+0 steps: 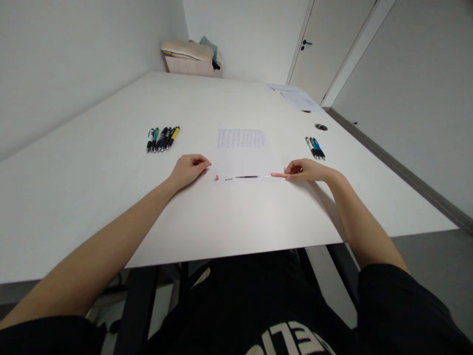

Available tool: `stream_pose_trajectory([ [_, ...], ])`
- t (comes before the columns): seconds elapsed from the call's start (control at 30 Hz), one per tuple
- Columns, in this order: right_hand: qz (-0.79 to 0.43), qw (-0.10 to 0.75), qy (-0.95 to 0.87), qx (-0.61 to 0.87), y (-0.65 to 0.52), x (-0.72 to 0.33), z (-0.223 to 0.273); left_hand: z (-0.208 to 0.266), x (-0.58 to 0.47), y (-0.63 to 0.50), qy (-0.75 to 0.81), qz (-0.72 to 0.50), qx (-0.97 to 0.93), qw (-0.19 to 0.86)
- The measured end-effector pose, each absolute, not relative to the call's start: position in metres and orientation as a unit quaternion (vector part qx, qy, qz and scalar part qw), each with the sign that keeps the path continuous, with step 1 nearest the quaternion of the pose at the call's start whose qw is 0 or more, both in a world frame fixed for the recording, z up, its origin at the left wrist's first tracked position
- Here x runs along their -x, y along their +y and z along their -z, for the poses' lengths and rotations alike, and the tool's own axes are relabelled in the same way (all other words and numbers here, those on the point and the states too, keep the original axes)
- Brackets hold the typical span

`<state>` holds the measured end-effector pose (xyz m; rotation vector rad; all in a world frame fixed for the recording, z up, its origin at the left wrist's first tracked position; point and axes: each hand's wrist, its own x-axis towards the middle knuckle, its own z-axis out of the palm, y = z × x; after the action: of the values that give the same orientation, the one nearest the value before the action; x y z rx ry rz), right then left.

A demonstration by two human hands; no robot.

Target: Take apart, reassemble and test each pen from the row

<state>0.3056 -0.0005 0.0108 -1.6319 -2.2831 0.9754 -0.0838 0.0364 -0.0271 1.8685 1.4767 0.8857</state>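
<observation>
From the head camera, a white table (111, 162) carries a printed sheet (244, 150) near its front edge. Along the sheet's near edge lie pen parts in one line: a small pink cap (217, 177), a thin refill (247, 177), and a pink barrel (280, 175). Their long axis runs left to right, parallel to the table's front edge. The right hand (308, 170) pinches the barrel's right end, fingers closed on it. The left hand (188, 169) rests loosely curled, holding nothing, just left of the cap and nearest it. Pens (162, 139) lie toward the left edge, more pens (315, 148) toward the right.
</observation>
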Motion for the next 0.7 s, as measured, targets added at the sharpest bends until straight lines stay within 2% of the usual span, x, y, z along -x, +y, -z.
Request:
stream_pose_trajectory([
  [0.23, -0.276, 0.077, -0.783, 0.553, -0.001, -0.303, -0.012, 0.028, 0.083, 0.040, 0.576, -0.317, -0.707, 0.260],
  [0.47, -0.133, 0.214, -0.806, 0.535, -0.002, -0.291, -0.011, 0.001, 0.066, 0.023, 0.530, -0.235, -0.815, 0.016],
  [0.7, -0.025, 0.286, -0.842, 0.456, 0.000, -0.269, -0.002, -0.010, 0.022, 0.002, 0.405, -0.117, -0.907, -0.003],
])
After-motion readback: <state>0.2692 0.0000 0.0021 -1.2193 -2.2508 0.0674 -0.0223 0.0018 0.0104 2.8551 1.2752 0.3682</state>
